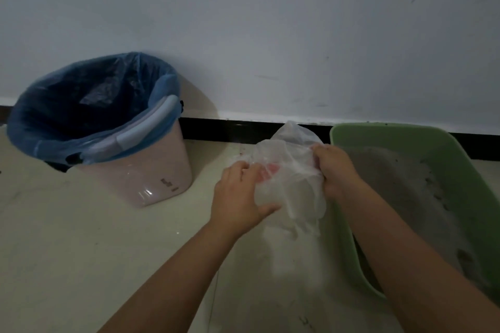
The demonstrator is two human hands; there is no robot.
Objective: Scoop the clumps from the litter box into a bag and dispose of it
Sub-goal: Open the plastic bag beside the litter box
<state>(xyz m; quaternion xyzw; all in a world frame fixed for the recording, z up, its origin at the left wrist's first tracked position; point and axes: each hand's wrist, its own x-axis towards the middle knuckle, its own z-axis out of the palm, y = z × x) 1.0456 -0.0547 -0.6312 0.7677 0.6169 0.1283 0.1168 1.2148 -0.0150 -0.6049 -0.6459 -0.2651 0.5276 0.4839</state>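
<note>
- Head view: a pale wall (270,35) fills the upper half, marked with a few dark specks, and a black skirting strip (230,128) runs along its foot.
- A light floor (81,251) spreads below, dim in this lighting.
- The green litter box (378,134) sits on the floor at the right, close to the skirting; grey litter (405,184) covers its bottom, with small dark bits scattered on it.
- A pink bin (151,178) stands at the left against the wall, lined with a blue liner bag (89,105) folded over its rim, a pale handle lying across the near edge.
- A thin white plastic bag (292,192) is held up between the bin and the litter box, just beside the box's left wall; its lower part hangs toward the floor.
- The left hand (240,197) grips the bag's left side, fingers curled into the plastic and thumb pressed below.
- The right hand (335,167) clutches the bag's right side, fingers bunched around the film, over the box's left rim.
</note>
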